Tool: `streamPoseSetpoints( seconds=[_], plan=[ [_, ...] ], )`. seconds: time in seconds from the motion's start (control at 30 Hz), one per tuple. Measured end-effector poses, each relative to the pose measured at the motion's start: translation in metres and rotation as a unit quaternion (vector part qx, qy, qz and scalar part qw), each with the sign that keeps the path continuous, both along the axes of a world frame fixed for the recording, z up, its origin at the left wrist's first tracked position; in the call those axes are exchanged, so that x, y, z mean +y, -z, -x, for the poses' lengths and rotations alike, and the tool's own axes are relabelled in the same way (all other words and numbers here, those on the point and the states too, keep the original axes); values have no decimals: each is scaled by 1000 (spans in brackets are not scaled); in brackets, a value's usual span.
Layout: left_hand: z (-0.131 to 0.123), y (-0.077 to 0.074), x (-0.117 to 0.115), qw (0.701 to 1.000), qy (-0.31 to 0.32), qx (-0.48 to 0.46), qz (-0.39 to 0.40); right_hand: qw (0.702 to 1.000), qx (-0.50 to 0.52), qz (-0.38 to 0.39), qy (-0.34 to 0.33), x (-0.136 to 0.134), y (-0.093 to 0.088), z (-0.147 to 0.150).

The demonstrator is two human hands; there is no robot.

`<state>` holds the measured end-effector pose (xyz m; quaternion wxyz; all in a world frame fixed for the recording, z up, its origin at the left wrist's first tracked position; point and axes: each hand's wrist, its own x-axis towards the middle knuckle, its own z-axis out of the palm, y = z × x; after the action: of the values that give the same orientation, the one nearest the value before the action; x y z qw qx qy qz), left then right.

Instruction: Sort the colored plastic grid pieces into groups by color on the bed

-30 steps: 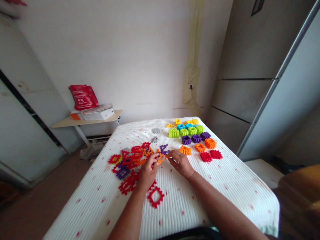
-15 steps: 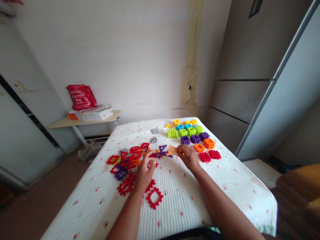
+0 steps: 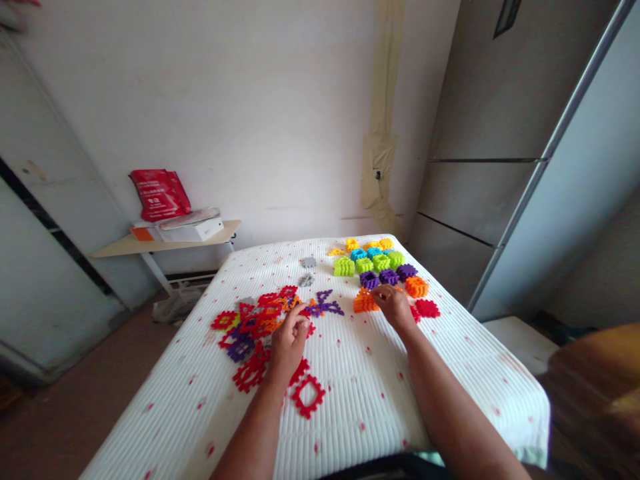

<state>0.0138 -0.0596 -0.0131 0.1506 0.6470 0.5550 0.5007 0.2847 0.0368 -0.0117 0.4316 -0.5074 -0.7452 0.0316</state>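
The right hand (image 3: 393,308) pinches an orange piece (image 3: 365,293) at the orange stack (image 3: 365,305), inward from the table's (image 3: 380,380) right edge; the left hand (image 3: 289,341), loosely open, is beside the pile (image 3: 261,315). The step seems stacking by colour; next calls for lining up, then letting go.

One head-worn camera faces forward and down over the nearby hands (image 3: 290,339), towards the wall (image 3: 250,113)
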Motion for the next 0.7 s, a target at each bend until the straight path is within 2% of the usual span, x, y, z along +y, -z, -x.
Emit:
streamPoseSetpoints(
  seconds=[0.57, 0.7],
  plan=[
    [1, 2, 2, 1000, -13, 12, 4, 999, -39, 5, -5, 0, 4, 3],
    [3, 3, 4, 999, -25, 36, -21, 999, -37, -4, -8, -4, 0, 5]
  ],
)
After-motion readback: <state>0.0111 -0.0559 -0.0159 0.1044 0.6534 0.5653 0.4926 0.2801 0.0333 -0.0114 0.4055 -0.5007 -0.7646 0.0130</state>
